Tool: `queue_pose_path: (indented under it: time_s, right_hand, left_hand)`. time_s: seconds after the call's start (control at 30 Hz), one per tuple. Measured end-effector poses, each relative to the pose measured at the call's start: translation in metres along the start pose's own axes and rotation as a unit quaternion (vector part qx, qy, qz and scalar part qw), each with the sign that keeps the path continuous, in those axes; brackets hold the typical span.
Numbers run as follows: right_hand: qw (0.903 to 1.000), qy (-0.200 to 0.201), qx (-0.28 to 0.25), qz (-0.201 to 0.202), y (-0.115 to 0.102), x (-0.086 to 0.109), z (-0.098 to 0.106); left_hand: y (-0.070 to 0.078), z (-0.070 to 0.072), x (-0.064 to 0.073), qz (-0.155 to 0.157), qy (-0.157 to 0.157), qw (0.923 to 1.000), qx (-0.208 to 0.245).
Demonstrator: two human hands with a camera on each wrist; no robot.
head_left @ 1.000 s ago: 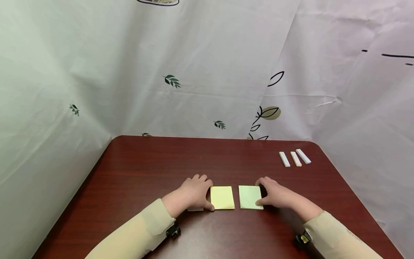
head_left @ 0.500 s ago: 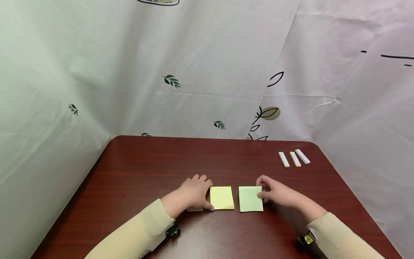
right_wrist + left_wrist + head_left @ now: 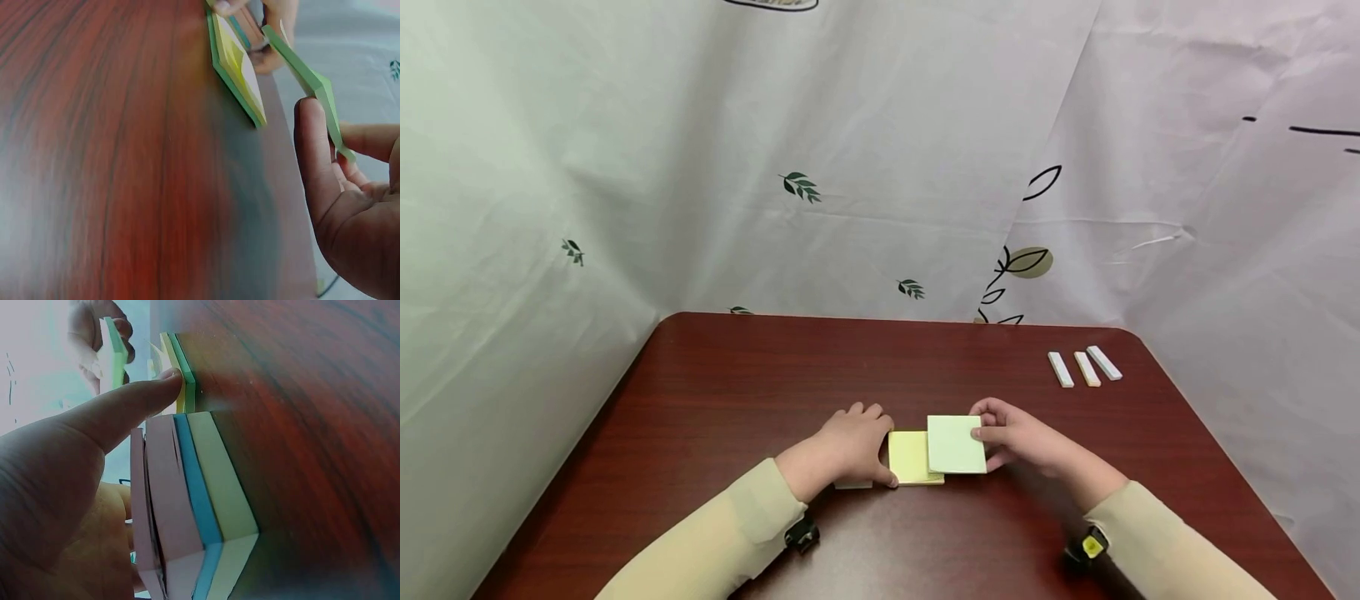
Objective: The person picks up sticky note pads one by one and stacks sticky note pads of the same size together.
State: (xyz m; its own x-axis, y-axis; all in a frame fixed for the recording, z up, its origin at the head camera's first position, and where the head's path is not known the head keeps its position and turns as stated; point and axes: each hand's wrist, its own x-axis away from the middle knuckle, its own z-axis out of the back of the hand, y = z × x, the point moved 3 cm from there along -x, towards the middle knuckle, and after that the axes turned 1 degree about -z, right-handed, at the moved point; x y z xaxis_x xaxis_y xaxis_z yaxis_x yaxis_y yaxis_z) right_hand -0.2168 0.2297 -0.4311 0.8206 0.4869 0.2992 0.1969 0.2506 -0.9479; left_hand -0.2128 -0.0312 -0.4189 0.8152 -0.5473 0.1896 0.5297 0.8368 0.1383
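Observation:
My right hand (image 3: 1026,440) pinches a pale green sticky note pad (image 3: 953,446) between thumb and fingers. The pad is raised off the table, tilted in the right wrist view, and overlaps the right part of a yellow sticky note pad (image 3: 907,458) in the head view. Under the yellow pad lies a green layer (image 3: 226,78), seen in the right wrist view. My left hand (image 3: 850,446) holds the yellow pad's left side, thumb at the near corner and fingers at the far one. Beneath the left palm sits a pink, blue and cream stack of sticky notes (image 3: 197,494), mostly hidden from the head view.
Three slim white blocks (image 3: 1086,368) lie at the back right of the dark red wooden table (image 3: 775,367). A pale curtain (image 3: 850,167) with leaf prints hangs behind and along the sides. Each wrist carries a small camera.
My right hand has picked up the green pad from beside the yellow one and moved it left and up, over the yellow pad's right side. The left hand has stayed put.

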Motion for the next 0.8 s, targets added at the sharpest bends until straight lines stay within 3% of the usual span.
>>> queue_pose_path:
  time_s: [0.23, 0.43, 0.8]
  right_hand:
    - [0.9999, -0.004, -0.005, -0.013, 0.002, -0.013, -0.017]
    - [0.9969, 0.038, 0.068, -0.01, 0.001, -0.021, -0.026]
    - [0.9664, 0.112, 0.232, -0.004, -0.006, -0.024, -0.037]
  left_hand:
    - [-0.001, -0.001, 0.004, -0.006, 0.004, 1.0, 0.004]
    - [-0.003, -0.002, 0.007, -0.009, 0.005, 0.9999, -0.001]
    - [0.0, -0.003, 0.009, -0.013, 0.013, 0.9993, -0.032]
